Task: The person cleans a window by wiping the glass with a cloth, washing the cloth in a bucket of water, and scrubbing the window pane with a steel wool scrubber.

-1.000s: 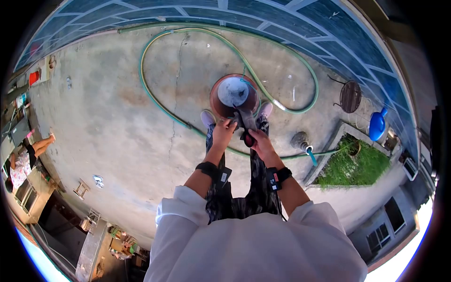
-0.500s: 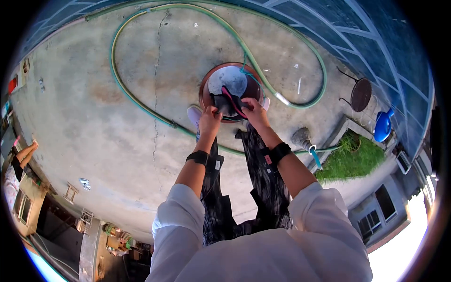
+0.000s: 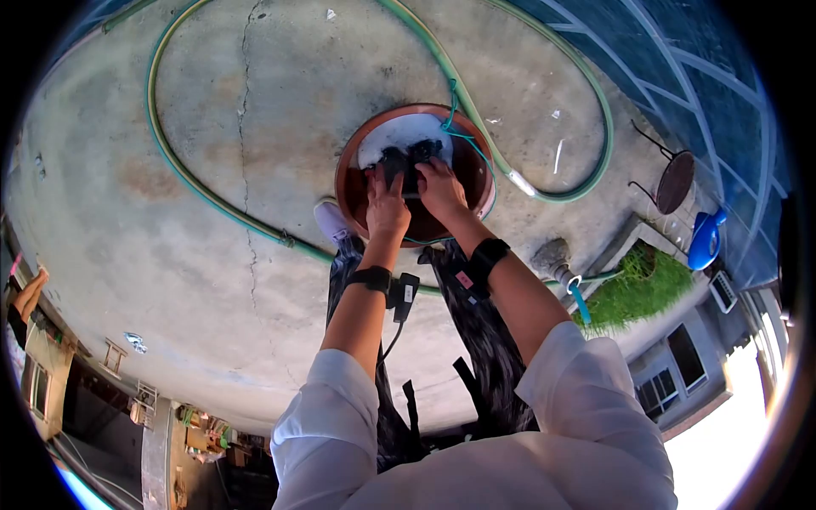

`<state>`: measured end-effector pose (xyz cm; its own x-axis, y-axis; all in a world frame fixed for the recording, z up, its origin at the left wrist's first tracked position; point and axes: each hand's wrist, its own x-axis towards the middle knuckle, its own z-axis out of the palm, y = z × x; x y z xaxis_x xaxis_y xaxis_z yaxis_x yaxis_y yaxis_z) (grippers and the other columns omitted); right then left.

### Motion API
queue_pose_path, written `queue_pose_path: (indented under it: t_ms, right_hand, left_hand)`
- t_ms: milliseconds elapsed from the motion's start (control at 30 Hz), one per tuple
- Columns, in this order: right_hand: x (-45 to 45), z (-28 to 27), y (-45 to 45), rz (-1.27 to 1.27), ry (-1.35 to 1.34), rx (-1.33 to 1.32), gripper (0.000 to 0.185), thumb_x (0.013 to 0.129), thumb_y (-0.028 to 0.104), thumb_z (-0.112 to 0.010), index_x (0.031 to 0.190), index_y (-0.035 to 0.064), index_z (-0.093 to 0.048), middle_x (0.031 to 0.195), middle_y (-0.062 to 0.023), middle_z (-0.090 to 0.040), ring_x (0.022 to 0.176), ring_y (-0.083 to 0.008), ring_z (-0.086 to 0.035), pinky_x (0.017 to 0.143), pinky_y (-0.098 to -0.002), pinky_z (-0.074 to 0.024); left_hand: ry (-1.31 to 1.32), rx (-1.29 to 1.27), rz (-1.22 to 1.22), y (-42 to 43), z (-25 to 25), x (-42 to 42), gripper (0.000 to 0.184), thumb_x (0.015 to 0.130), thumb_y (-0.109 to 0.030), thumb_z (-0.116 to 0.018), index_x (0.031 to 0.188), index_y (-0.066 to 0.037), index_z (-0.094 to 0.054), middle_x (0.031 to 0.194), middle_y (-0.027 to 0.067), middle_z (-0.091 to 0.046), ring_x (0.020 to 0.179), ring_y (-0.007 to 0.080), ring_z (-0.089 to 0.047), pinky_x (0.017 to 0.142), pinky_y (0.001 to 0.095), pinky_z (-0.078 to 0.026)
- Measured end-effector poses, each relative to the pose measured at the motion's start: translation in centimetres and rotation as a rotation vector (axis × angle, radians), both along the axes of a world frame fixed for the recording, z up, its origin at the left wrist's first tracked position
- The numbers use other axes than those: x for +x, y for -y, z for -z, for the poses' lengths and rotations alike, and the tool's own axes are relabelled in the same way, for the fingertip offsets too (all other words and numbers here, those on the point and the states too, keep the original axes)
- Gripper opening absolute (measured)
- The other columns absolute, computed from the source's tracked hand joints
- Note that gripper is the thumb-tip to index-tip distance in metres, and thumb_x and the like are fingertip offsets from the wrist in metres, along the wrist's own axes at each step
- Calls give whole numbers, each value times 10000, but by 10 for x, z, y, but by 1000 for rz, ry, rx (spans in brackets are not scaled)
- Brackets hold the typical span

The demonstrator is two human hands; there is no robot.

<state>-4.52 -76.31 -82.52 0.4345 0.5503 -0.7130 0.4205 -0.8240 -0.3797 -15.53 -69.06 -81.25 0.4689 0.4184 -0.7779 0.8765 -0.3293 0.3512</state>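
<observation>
A reddish-brown basin stands on the ground in front of me, with white suds at its far side. In it lies a dark, wet-looking piece of cloth, bunched into two lumps; its exact kind cannot be made out. My left hand reaches into the basin, fingers stretched apart over the left lump. Beside it my right hand lies with fingers extended on the right lump. Both hands touch the cloth, and their fingertips are partly hidden against it.
A green hose loops over the concrete around the basin. A thin teal cord hangs over the basin's rim. To the right are a round dark stand, a blue container and a grass patch. Another person's legs show far left.
My hands have gone from pinching the dark cloth at the basin's near side to lying forward on it, lower in the basin. The pink strip on the cloth no longer shows.
</observation>
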Motion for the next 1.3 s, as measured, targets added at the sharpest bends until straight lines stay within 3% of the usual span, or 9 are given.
queue_pose_path:
  t_ms: [267,333,533,633,767,1000,1067,1167,1300]
  right_hand:
    - [-13,89,31,-343,176,-93,339,824,160,-569,1158,119,-613,1336,-173,-477,1173,-379,-510,919,-446,-481]
    - [-11,98,25,-115,149,-191,336,822,163,-561,1151,122,-616,1355,-172,-460,1161,-384,-516,916,-446,-481]
    - [-36,64,14,372,-239,-31,329,820,299,-617,1050,63,-621,1000,-168,-639,888,-277,-642,771,-350,-495]
    - [-38,13,0,646,-406,72,358,831,380,-637,958,45,-638,762,-145,-623,753,-210,-625,702,-314,-474]
    - [-33,4,-16,567,-348,48,414,867,497,-533,850,102,-657,775,-166,-670,792,-402,-651,707,-434,-520]
    - [-5,89,-3,231,35,-190,394,890,433,-538,1045,78,-608,955,-233,-653,942,-400,-622,810,-463,-508]
    - [-13,102,3,316,457,246,353,880,259,-562,1171,61,-545,1191,-254,-556,1123,-394,-534,906,-455,-465]
    - [-18,80,2,-64,-58,-89,402,854,143,-536,1245,57,-495,1327,-228,-447,1243,-396,-414,1028,-461,-357]
    - [-15,104,3,141,187,-229,415,835,115,-543,1248,85,-506,1234,-194,-544,1103,-360,-561,875,-418,-486]
  left_hand:
    - [-117,-61,478,2,74,-6,580,840,-130,-537,1401,-183,-399,1496,177,-268,1359,429,-270,1019,502,-398]
    - [11,-212,-512,-3,79,2,512,893,-262,-503,1386,-151,-416,1442,173,-372,1348,366,-339,1043,443,-373]
    - [-133,-851,-1469,-14,77,9,607,925,-587,-426,1347,-151,-441,1183,101,-596,1055,289,-573,916,428,-469]
    - [80,-1087,-1624,-6,83,-1,611,915,-608,-425,1275,-123,-519,1122,103,-619,1020,282,-592,883,416,-489]
    - [122,-958,-1868,22,80,-8,572,944,-542,-423,1277,-88,-523,1156,104,-610,1074,284,-576,905,382,-476]
    - [-48,-561,-1365,-7,28,20,571,960,-392,-467,1398,-37,-382,1374,149,-450,1205,253,-468,972,361,-393]
    - [-137,-529,-1344,0,43,14,574,966,-366,-460,1429,-48,-340,1423,163,-400,1273,271,-421,1005,360,-369]
    - [106,-381,-1031,17,81,0,597,966,-323,-451,1474,-84,-250,1484,169,-309,1360,310,-308,1064,364,-310]
    - [-3,-461,-1047,0,43,22,609,957,-288,-483,1489,-158,-219,1488,152,-289,1370,303,-283,1074,411,-298]
